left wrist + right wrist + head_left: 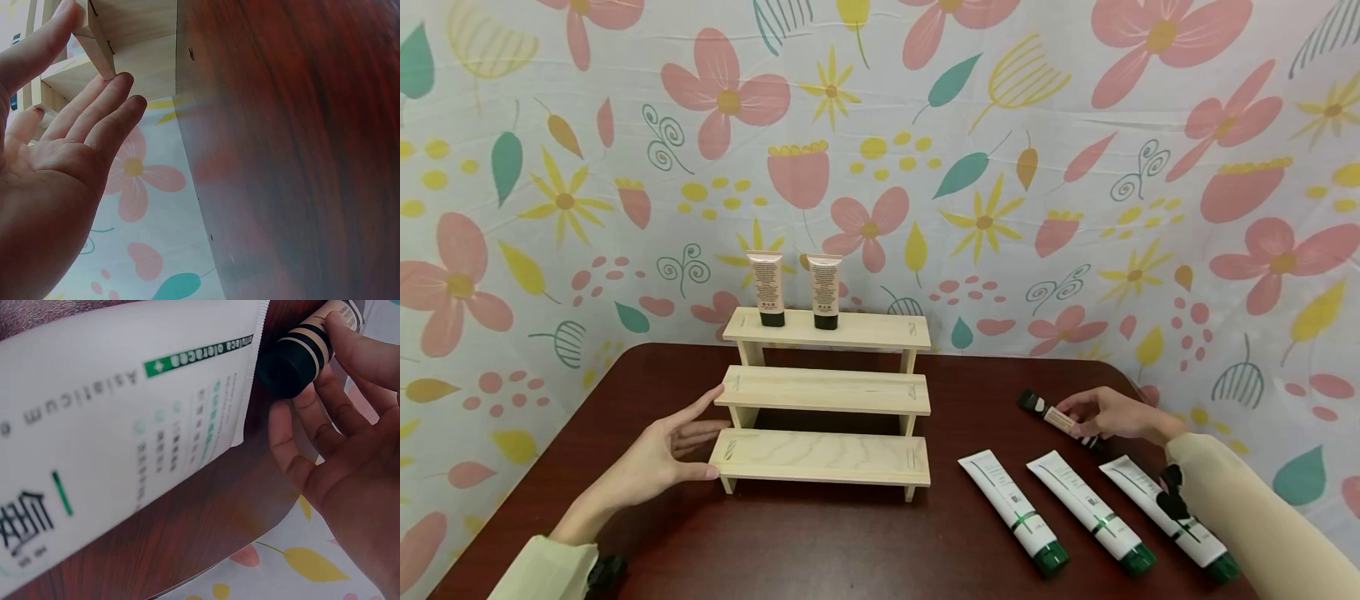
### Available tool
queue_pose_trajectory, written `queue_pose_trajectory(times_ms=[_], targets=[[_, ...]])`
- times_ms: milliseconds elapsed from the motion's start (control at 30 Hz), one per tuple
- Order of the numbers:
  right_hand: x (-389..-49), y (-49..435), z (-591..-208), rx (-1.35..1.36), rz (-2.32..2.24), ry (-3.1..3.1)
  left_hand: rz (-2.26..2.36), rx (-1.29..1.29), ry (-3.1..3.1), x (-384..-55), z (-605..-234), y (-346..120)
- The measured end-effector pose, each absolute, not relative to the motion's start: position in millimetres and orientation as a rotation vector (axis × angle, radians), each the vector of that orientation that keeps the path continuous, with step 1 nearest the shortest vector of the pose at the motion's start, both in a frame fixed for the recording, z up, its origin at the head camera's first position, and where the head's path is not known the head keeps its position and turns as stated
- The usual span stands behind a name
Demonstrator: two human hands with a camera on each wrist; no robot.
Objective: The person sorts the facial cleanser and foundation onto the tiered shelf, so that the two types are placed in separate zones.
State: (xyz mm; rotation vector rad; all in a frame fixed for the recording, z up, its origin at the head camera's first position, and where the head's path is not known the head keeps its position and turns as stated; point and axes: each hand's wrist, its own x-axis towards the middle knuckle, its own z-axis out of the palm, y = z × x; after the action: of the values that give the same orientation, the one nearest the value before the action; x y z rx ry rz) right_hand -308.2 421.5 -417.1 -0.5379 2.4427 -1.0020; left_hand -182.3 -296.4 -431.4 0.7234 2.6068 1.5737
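Observation:
My left hand [658,458] rests at the left side of a three-step wooden shelf [820,458], fingers fairly straight, with the thumb at the lowest board and the index fingertip at the middle board. In the left wrist view, the fingers [100,119] reach along the shelf's side panel. On the top board, two beige tubes [767,287] stand upright on black caps. At the table's right, my right hand [1112,414] pinches a small beige and black tube [1060,418]. Its black, striped cap [290,365] shows between thumb and fingers in the right wrist view.
Several things lie on the dark red table [850,542]: three white tubes with green caps, the left one [1011,508], the middle one [1090,508] and the right one [1150,492] partly under my right forearm. A floral cloth [880,167] hangs behind the table.

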Motion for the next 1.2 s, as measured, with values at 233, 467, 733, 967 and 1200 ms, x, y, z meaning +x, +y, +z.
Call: queue_pose_trajectory(times_ms=[233, 467, 733, 967, 1200], targets=[[-310.3, 423.2, -418.5, -0.558, -1.016, 2.413, 1.578, 0.727, 2.604, -182.4, -431.6, -296.3], [-310.4, 422.4, -418.6, -0.547, -0.969, 2.432, 1.577, 0.719, 2.604, -181.7, -431.1, -295.8], [-307.8, 413.5, -416.9, -0.585, -0.988, 2.462, 1.588, 0.714, 2.591, -181.9, -431.4, -296.0], [-305.1, 398.4, -405.4, -0.6, -1.009, 2.517, 1.589, 0.716, 2.584, -181.4, -431.2, -295.9], [-301.6, 385.6, -395.4, -0.645, -0.982, 2.573, 1.582, 0.714, 2.591, -180.9, -430.9, -295.4]])
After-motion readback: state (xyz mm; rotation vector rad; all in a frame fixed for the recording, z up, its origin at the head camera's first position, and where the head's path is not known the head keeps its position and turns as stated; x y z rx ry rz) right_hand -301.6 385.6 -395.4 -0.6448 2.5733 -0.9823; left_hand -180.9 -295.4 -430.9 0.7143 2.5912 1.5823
